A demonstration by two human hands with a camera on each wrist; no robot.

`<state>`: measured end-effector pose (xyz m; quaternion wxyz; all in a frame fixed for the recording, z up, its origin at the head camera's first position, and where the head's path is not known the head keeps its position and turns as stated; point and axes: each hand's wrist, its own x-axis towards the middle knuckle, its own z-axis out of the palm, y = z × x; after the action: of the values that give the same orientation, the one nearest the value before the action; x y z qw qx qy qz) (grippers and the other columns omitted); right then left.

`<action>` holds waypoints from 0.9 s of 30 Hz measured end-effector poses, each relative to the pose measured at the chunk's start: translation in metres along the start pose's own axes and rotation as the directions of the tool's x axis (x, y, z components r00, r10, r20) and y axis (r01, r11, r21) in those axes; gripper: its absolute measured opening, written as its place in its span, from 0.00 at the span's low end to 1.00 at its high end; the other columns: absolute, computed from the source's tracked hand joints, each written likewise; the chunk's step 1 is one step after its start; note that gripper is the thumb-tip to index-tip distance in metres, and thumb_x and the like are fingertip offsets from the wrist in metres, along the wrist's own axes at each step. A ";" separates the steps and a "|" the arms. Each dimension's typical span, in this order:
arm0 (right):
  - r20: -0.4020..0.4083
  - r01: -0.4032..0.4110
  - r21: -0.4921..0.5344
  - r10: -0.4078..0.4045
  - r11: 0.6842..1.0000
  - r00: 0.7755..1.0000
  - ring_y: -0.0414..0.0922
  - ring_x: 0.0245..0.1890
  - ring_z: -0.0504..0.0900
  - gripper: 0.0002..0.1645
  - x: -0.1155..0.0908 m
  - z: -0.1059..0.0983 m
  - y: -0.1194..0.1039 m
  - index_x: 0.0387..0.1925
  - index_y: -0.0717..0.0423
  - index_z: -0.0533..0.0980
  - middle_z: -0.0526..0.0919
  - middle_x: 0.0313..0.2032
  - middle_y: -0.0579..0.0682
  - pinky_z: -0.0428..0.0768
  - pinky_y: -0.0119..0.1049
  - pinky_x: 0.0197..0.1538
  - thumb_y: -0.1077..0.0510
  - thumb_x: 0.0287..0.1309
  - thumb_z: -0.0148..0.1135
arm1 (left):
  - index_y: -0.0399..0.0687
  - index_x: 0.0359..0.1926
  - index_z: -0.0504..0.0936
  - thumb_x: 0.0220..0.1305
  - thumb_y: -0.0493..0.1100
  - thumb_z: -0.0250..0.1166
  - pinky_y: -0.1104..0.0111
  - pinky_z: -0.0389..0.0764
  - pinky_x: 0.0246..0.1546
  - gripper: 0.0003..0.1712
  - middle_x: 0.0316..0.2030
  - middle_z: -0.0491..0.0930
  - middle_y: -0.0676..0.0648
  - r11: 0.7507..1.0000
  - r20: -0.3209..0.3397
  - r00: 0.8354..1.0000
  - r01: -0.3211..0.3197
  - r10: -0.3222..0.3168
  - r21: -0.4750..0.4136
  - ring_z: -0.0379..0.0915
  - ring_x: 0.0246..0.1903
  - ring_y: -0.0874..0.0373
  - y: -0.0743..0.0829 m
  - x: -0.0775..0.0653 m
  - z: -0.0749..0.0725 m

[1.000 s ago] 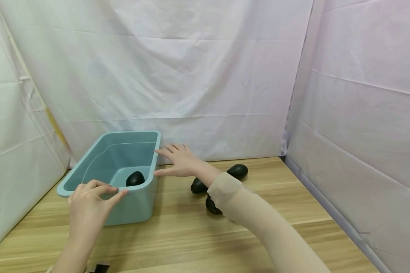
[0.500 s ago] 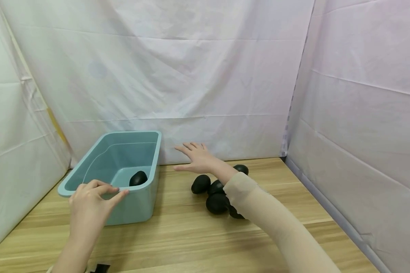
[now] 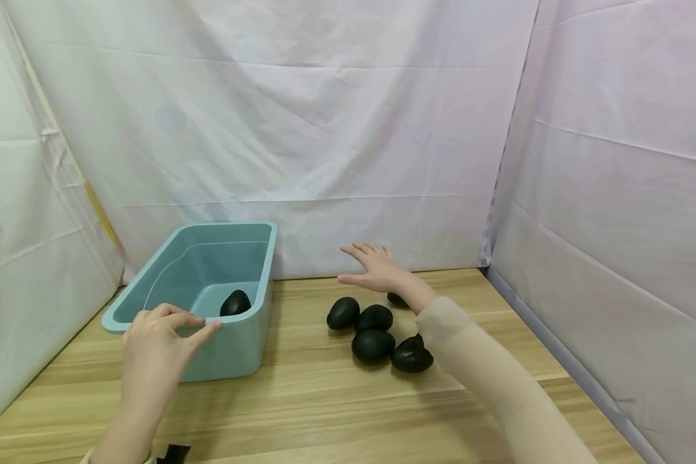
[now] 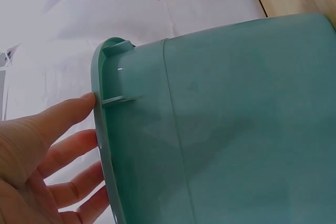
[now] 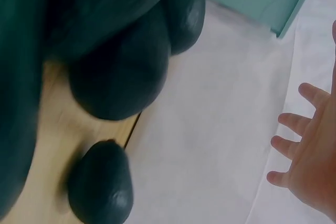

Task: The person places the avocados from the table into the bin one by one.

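A teal plastic tub (image 3: 232,353) stands on the left of the table, with one dark avocado (image 3: 235,303) lying inside near its front wall. My left hand (image 3: 156,341) holds the tub's near rim; in the left wrist view the thumb and fingertips meet the rim's edge (image 4: 105,150). Fingers spread and holding nothing, my right hand (image 3: 377,267) hovers above the back of an avocado group. Among these are a left avocado (image 3: 343,313), a middle one (image 3: 374,346) and a front right one (image 3: 412,355). Another avocado (image 3: 397,300) is partly hidden behind the right hand.
The wooden table (image 3: 301,412) bears everything. A white cloth (image 3: 348,142) hangs close behind the tub and the avocados. More white cloth walls (image 3: 615,193) close off both sides. A small black patch (image 3: 176,453) shows by the left wrist.
My right hand has moved right, from the tub's right rim to above the avocados, uncovering more of them. The left hand stays at the rim. The avocado in the tub has shifted slightly right.
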<state>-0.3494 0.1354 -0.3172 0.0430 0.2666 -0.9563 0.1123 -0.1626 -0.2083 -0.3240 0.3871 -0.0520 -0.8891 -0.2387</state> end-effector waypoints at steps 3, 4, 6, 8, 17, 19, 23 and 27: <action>-0.003 -0.014 0.019 0.014 1.000 1.000 0.56 0.72 0.45 0.50 -0.004 -0.001 0.011 0.74 0.37 0.50 0.48 0.73 0.51 0.37 0.63 0.66 0.21 0.56 0.45 | 0.41 0.23 0.87 0.40 0.45 0.80 0.49 0.65 0.30 0.13 0.27 0.79 0.45 1.000 0.008 1.000 -0.001 0.001 0.002 0.68 0.29 0.45 0.000 0.000 -0.001; -0.004 -0.022 0.022 0.022 1.000 1.000 0.55 0.72 0.45 0.51 -0.006 -0.001 0.014 0.74 0.37 0.50 0.48 0.73 0.51 0.37 0.63 0.66 0.21 0.56 0.45 | 0.41 0.23 0.87 0.40 0.45 0.80 0.50 0.66 0.30 0.13 0.27 0.79 0.45 1.000 0.013 1.000 -0.003 0.003 0.002 0.67 0.29 0.45 0.000 0.001 -0.001; -0.008 -0.037 0.023 0.037 0.999 0.999 0.55 0.72 0.45 0.51 -0.009 -0.001 0.022 0.74 0.37 0.50 0.49 0.73 0.51 0.37 0.63 0.67 0.21 0.56 0.45 | 0.41 0.23 0.87 0.41 0.44 0.80 0.53 0.66 0.30 0.13 0.27 0.79 0.44 1.000 0.022 1.000 -0.005 0.005 0.001 0.67 0.28 0.45 0.000 0.002 -0.001; -0.014 -0.053 0.025 0.053 0.998 0.998 0.55 0.72 0.46 0.50 -0.012 0.000 0.030 0.74 0.38 0.51 0.49 0.73 0.51 0.38 0.63 0.67 0.22 0.56 0.46 | 0.40 0.23 0.87 0.42 0.44 0.79 0.55 0.66 0.29 0.13 0.27 0.79 0.44 1.000 0.035 0.999 -0.007 0.007 0.001 0.67 0.28 0.45 0.001 0.002 -0.002; -0.028 -0.088 0.056 0.089 0.995 0.996 0.57 0.71 0.49 0.45 -0.031 0.007 0.063 0.73 0.44 0.54 0.53 0.72 0.55 0.41 0.65 0.65 0.31 0.61 0.52 | 0.40 0.26 0.87 0.45 0.46 0.78 0.54 0.67 0.31 0.13 0.30 0.79 0.43 0.999 0.106 0.993 0.041 -0.042 0.017 0.66 0.30 0.45 0.003 0.004 -0.005; -0.023 -0.096 0.059 0.098 0.994 0.995 0.57 0.71 0.50 0.45 -0.035 0.007 0.067 0.73 0.44 0.54 0.53 0.72 0.55 0.42 0.65 0.65 0.32 0.61 0.53 | 0.41 0.26 0.87 0.45 0.46 0.77 0.55 0.66 0.30 0.13 0.30 0.79 0.43 0.999 0.114 0.992 0.045 -0.047 0.019 0.66 0.29 0.46 0.003 0.004 -0.006; -0.022 -0.112 0.068 0.114 0.991 0.993 0.59 0.70 0.51 0.44 -0.041 0.008 0.076 0.73 0.45 0.55 0.53 0.72 0.56 0.43 0.67 0.64 0.34 0.62 0.54 | 0.41 0.25 0.87 0.45 0.46 0.78 0.57 0.66 0.29 0.13 0.29 0.80 0.43 0.999 0.119 0.992 0.039 -0.040 0.016 0.65 0.28 0.47 0.004 0.006 -0.006; -0.034 -0.121 0.068 0.123 0.990 0.992 0.61 0.69 0.52 0.45 -0.046 0.010 0.086 0.73 0.47 0.55 0.54 0.71 0.58 0.43 0.68 0.63 0.33 0.61 0.55 | 0.42 0.24 0.87 0.45 0.46 0.78 0.59 0.64 0.28 0.13 0.29 0.80 0.44 0.999 0.124 0.992 0.032 -0.033 0.018 0.64 0.26 0.48 0.004 0.008 -0.007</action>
<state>-0.3550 0.2281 -0.3496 0.0453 0.2067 -0.9656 0.1512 -0.1619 -0.2087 -0.3127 0.3274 -0.0493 -0.9140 -0.2343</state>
